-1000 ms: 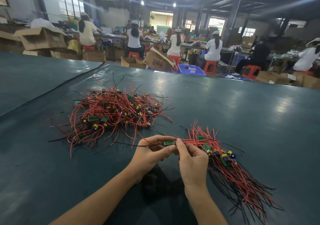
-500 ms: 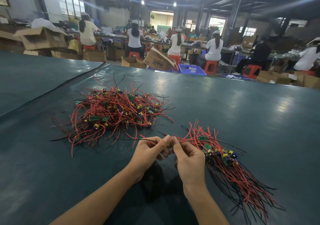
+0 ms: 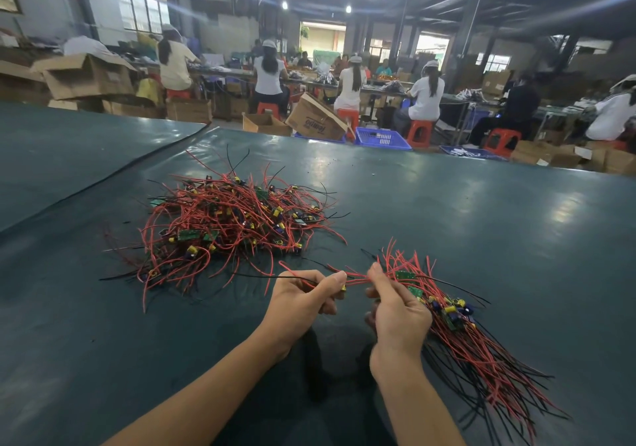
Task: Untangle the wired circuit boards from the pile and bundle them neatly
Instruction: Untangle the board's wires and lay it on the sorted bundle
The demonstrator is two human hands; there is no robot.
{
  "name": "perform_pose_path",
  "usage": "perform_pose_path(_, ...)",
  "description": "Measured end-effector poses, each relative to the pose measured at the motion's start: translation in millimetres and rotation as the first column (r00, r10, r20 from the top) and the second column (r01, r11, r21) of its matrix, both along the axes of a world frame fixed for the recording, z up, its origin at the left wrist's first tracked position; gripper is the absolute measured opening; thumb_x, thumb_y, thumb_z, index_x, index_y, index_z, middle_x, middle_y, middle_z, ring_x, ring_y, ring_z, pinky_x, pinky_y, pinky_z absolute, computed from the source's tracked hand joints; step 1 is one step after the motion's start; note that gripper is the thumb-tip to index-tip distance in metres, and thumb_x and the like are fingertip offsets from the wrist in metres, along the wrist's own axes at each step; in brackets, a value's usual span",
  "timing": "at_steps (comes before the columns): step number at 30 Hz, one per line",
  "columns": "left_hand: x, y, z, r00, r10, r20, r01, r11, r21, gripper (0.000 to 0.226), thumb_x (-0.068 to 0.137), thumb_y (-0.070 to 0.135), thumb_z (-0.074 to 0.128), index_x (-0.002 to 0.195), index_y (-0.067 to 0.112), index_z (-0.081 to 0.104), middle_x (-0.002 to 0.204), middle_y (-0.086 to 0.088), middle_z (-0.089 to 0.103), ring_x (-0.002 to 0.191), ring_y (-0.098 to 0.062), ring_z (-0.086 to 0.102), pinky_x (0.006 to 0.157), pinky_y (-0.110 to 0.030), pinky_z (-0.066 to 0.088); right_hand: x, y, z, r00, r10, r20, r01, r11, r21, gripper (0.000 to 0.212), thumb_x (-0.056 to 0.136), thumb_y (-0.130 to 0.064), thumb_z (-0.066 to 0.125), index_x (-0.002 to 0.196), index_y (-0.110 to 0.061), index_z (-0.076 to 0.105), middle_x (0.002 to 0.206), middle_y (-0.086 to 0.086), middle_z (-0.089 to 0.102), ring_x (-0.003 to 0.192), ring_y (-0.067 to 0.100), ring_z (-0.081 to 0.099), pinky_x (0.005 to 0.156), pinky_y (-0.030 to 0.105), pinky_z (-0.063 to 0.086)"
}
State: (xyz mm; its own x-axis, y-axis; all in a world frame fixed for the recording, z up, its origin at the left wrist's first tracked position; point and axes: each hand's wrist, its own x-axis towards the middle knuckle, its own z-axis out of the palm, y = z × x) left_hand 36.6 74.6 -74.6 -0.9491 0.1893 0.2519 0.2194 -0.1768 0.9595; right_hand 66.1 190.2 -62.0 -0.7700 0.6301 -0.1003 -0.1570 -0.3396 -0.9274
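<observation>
Left hand [image 3: 303, 294] and right hand [image 3: 399, 311] grip one light, limp red-wired circuit board [image 3: 354, 278]; its wires seem the safest hold.

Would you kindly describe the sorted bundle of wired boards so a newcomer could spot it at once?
On the dark green table, look nearest, by the right hand. There lies the bundle of red and black wires with green boards. Unlike the tangled wire pile farther left, its wires run roughly parallel.
</observation>
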Motion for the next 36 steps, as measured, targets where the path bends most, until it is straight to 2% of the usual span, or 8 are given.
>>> perform_pose_path(3, -1.1, -2.8, 1.4, 1.000, 0.002, 0.010, -0.002, 1.000, 0.013, 0.032, 0.077, 0.030, 0.070, 0.051, 0.013, 0.066, 0.057, -0.008, 0.064, 0.047, -0.011, 0.057, 0.051, -0.017, 0.045, -6.1, 15.9, 1.2, 0.992, -0.122, -0.010, 0.121, 0.989, -0.090, 0.034, 0.079, -0.019, 0.081, 0.049, -0.014, 0.068, 0.044, -0.004, 0.056, 0.033, 0.004, 0.035, 0.036, 0.016, 0.029)
perform_pose_path(9, 1.3, -3.0, 6.0, 1.000, -0.026, -0.014, 0.026, 1.000, -0.017, 0.032, 0.079, 0.034, 0.069, 0.051, 0.018, 0.068, 0.057, -0.003, 0.066, 0.048, -0.011, 0.056, 0.052, -0.018, 0.045, -8.4, 37.8, 3.0, 0.972, -0.236, -0.020, 0.230, 0.961, -0.155, 0.027, 0.080, -0.016, 0.080, 0.058, -0.013, 0.065, 0.045, -0.003, 0.054, 0.036, 0.008, 0.037, 0.036, 0.019, 0.029)
perform_pose_path(15, 5.3, -2.6, 1.5, 1.000, -0.026, -0.005, 0.026, 0.998, -0.054, 0.034, 0.085, 0.043, 0.068, 0.061, 0.019, 0.071, 0.059, -0.004, 0.066, 0.051, -0.012, 0.057, 0.052, -0.019, 0.044, -5.7, 38.9, -1.1, 0.959, -0.282, -0.037, 0.277, 0.956, -0.098, 0.026, 0.083, -0.031, 0.077, 0.068, -0.013, 0.066, 0.045, -0.012, 0.053, 0.037, 0.005, 0.037, 0.037, 0.018, 0.033)
perform_pose_path(19, 4.3, -3.1, 3.4, 1.000, 0.003, 0.028, -0.003, 1.000, -0.014, 0.033, 0.078, 0.049, 0.063, 0.065, 0.020, 0.073, 0.060, -0.002, 0.066, 0.051, -0.010, 0.056, 0.051, -0.019, 0.044, -4.0, 26.5, -1.7, 0.990, -0.132, -0.044, 0.131, 0.991, -0.013, 0.036, 0.082, -0.040, 0.076, 0.056, -0.018, 0.065, 0.050, -0.008, 0.047, 0.042, 0.004, 0.035, 0.039, 0.019, 0.032)
perform_pose_path(24, 3.6, -1.5, 1.5, 0.999, 0.028, 0.036, -0.028, 1.000, -0.013, 0.034, 0.078, 0.050, 0.062, 0.065, 0.021, 0.073, 0.060, -0.001, 0.066, 0.050, -0.010, 0.055, 0.051, -0.020, 0.045, 5.7, -7.0, -7.1, 0.977, 0.202, -0.064, -0.185, 0.961, 0.205, 0.015, 0.084, -0.022, 0.075, 0.069, -0.019, 0.078, 0.067, -0.008, 0.073, 0.058, -0.002, 0.063, 0.055, 0.009, 0.046)
perform_pose_path(26, 3.1, -2.6, 1.4, 0.999, 0.031, 0.028, -0.030, 0.999, -0.017, 0.034, 0.079, 0.051, 0.062, 0.066, 0.022, 0.073, 0.061, 0.000, 0.066, 0.051, -0.010, 0.056, 0.051, -0.021, 0.046, 9.0, -13.9, -10.0, 0.982, 0.173, -0.069, -0.151, 0.956, 0.252, 0.004, 0.084, -0.023, 0.076, 0.083, -0.019, 0.076, 0.068, -0.012, 0.071, 0.059, -0.001, 0.063, 0.056, 0.010, 0.047)
perform_pose_path(29, 2.3, -4.0, 1.7, 0.999, 0.041, 0.032, -0.041, 0.999, 0.001, 0.035, 0.080, 0.052, 0.061, 0.071, 0.021, 0.073, 0.064, -0.001, 0.067, 0.051, -0.011, 0.056, 0.050, -0.021, 0.045, 9.2, -12.8, -10.2, 0.995, 0.059, -0.086, -0.040, 0.978, 0.205, 0.017, 0.081, -0.028, 0.078, 0.087, -0.017, 0.067, 0.054, -0.015, 0.050, 0.046, -0.001, 0.045, 0.046, 0.011, 0.040)
perform_pose_path(36, 3.7, -3.1, -0.3, 0.997, -0.043, 0.059, 0.043, 0.999, 0.010, 0.034, 0.083, 0.051, 0.062, 0.070, 0.020, 0.071, 0.062, 0.001, 0.064, 0.055, -0.010, 0.058, 0.055, -0.020, 0.048, 13.6, -24.5, -4.3, 0.965, 0.255, -0.065, -0.239, 0.953, 0.189, 0.016, 0.089, -0.025, 0.068, 0.078, -0.023, 0.079, 0.081, -0.001, 0.077, 0.077, 0.008, 0.072, 0.068, 0.020, 0.057)
